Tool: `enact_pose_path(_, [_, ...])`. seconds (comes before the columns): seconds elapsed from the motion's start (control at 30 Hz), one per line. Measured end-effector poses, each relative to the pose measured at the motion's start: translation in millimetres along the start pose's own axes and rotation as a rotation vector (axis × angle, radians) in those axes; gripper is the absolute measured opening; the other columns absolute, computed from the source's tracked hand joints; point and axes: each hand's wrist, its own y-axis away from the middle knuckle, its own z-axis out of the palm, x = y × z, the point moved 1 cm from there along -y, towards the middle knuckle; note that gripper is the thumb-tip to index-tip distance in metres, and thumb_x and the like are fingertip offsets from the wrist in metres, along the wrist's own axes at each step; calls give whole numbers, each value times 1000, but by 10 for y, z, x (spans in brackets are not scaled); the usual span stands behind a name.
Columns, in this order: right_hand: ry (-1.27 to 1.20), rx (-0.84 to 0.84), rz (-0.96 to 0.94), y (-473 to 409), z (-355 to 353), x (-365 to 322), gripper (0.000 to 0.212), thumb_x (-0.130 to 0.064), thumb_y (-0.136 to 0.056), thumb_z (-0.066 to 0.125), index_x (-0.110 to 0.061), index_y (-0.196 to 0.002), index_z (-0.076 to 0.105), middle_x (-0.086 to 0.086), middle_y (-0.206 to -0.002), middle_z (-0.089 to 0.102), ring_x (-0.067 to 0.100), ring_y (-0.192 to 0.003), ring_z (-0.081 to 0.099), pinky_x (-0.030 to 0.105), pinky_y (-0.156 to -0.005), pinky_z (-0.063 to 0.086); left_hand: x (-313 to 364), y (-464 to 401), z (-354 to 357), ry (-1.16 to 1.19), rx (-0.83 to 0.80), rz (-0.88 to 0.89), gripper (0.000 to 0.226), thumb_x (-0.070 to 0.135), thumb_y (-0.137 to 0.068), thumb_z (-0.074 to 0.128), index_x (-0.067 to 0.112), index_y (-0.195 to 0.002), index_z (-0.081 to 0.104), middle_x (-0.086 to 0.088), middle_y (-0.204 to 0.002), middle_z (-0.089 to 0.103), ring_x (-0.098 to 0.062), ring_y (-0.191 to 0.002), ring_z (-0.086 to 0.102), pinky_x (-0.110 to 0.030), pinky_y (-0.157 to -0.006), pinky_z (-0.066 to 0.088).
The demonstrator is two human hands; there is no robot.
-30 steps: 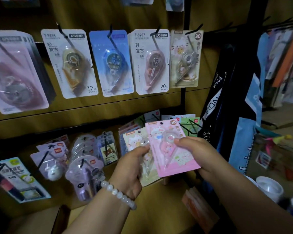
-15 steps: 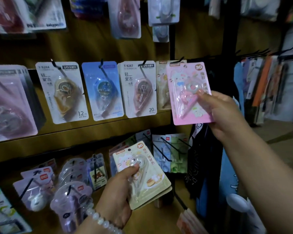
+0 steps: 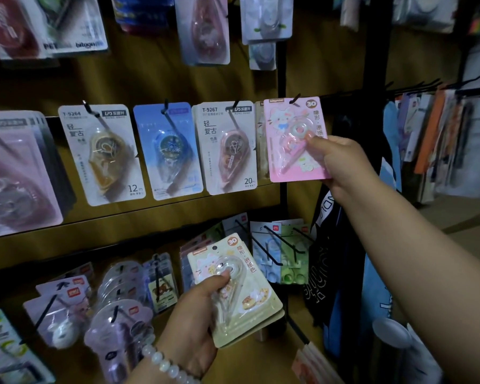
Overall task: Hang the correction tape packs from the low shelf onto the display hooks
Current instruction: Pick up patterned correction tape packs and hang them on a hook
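Note:
My right hand point(image 3: 341, 164) grips a pink correction tape pack point(image 3: 288, 142) by its right edge and holds it up at the rightmost display hook point(image 3: 294, 98) of the middle row. The black hook tip shows through the hole at the pack's top. A beige pack hangs behind it, mostly hidden. My left hand point(image 3: 194, 325) holds a small stack of cream-yellow correction tape packs point(image 3: 250, 295) low, in front of the low shelf, with the thumb on the top pack's blister.
Other tape packs hang to the left on the same row: a white one point(image 3: 225, 148), a blue one point(image 3: 166, 151) and another white one point(image 3: 100, 153). Bare black hooks point(image 3: 272, 245) jut out on the lower row. A black upright post point(image 3: 283, 79) and hanging bags point(image 3: 330, 259) stand to the right.
My right hand lifted the pink pack from the stack up to the rightmost middle-row hook and brought its top hole onto the hook tip. My left hand kept the cream packs low.

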Motion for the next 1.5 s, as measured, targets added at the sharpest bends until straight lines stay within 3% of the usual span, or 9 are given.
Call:
enact_pose_path(0.27, [158,52,51,-196,208,42,30,-31,-89,67,-5,-102,64,-1,-83,65,9,-62,55,17,-51,43,-23,-1,14,-1,-6,-7,18,12,-89,58,1,-100,68,-24,-83,74,-36,-62,72,-44,-51,59])
enact_pose_path(0.43, [305,107,129,-145,128,261,47,-47,-85,63,-4,-104,63,4,-93,62,15,-69,53,30,-62,46,-16,17,5,28,-7,-20,18,13,-89,57,2,-99,68,-22,-80,75,-36,-59,72,-43,-46,57])
enact_pose_path(0.53, [399,162,155,89,35,463,82,-65,-65,64,-6,-121,56,1,-110,62,23,-101,61,37,-88,50,-30,-16,-48,73,-10,-32,27,16,-91,50,3,-107,67,-23,-84,75,-37,-61,72,-44,-47,57])
enact_pose_path(0.67, [416,-111,245,686,41,765,53,-49,-87,59,-3,-115,60,17,-106,63,17,-87,55,40,-85,48,-87,-102,-122,105,-15,-20,36,19,-90,43,6,-115,66,-21,-93,74,-36,-69,72,-45,-53,58])
enact_pose_path(0.77, [424,-288,378,1061,62,1008,46,-52,-86,58,-9,-101,64,3,-86,60,13,-72,52,28,-64,41,-138,-143,-136,88,-11,-16,36,18,-92,43,6,-118,65,-21,-98,74,-36,-73,72,-43,-55,59])
enact_pose_path(0.93, [385,-367,428,1294,37,1230,52,-54,-75,71,-5,-90,61,11,-80,66,21,-69,60,32,-64,43,-193,-156,-130,21,-41,-7,34,18,-94,45,7,-119,64,-18,-96,76,-32,-75,74,-36,-58,59])
enact_pose_path(1.07, [255,-423,446,1345,14,1222,23,-27,-81,74,-5,-86,67,9,-83,76,21,-72,74,29,-64,58,-227,-177,-136,-45,-34,21,29,13,-93,52,4,-118,64,-19,-96,75,-32,-74,74,-35,-53,59])
enact_pose_path(1.23, [159,-361,501,1325,-68,1273,16,-17,-84,70,-5,-95,72,14,-89,76,32,-84,73,48,-85,57,-263,-239,-196,-70,26,34,27,19,-94,55,4,-113,67,-19,-98,75,-34,-85,74,-39,-65,59])
enact_pose_path(1.5, [2,-181,372,1136,-266,1061,13,-14,-88,64,-4,-94,71,13,-81,76,23,-64,72,27,-53,57,-215,-288,-296,-58,102,59,26,7,-91,56,2,-116,61,-21,-93,75,-36,-74,74,-39,-53,58])
